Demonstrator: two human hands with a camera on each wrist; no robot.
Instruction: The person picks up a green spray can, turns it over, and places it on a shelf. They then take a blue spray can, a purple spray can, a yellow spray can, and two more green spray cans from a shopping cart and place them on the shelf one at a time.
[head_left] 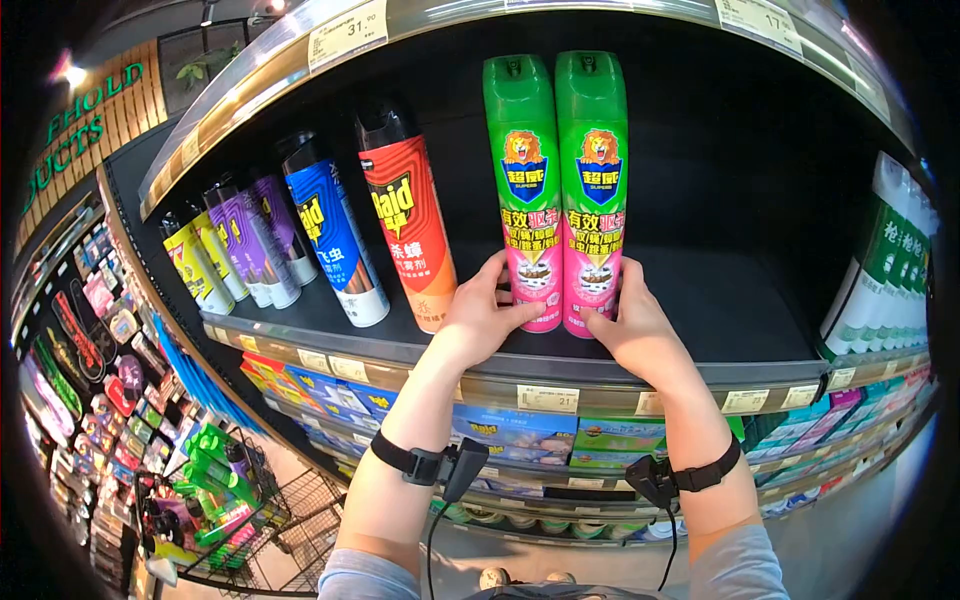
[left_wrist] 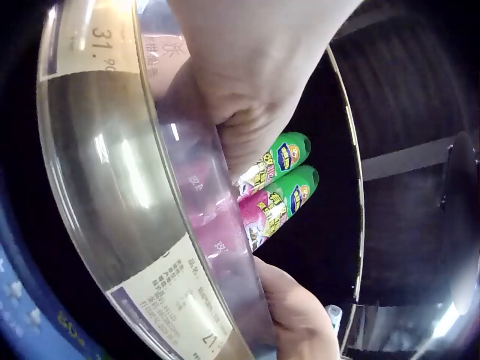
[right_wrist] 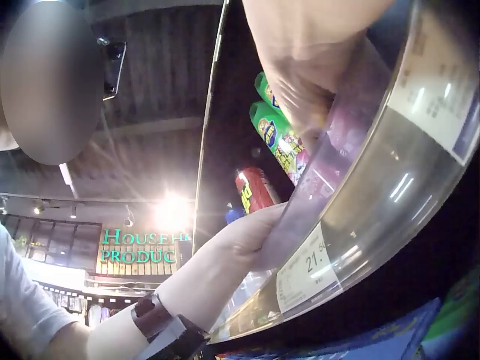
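Two green-and-pink insecticide spray cans stand upright side by side near the front of the shelf, a lion emblem on each. My left hand (head_left: 480,315) grips the left spray can (head_left: 525,180) low down, thumb across its front and fingers around its outer side. Around the lower part of the right spray can (head_left: 592,185) is my right hand (head_left: 637,325), its thumb also in front. Behind the clear shelf lip in the left wrist view, both hands flank the pink bases. The right wrist view shows the green tops beyond my right hand (right_wrist: 307,67); its fingers are largely hidden there.
Left of the hands stand a red Raid can (head_left: 408,220), a blue one (head_left: 338,240), and purple and yellow cans. White-and-green packages (head_left: 880,265) line the right side. A price-tagged shelf lip (head_left: 480,385) runs in front; a loaded cart (head_left: 290,510) stands lower left.
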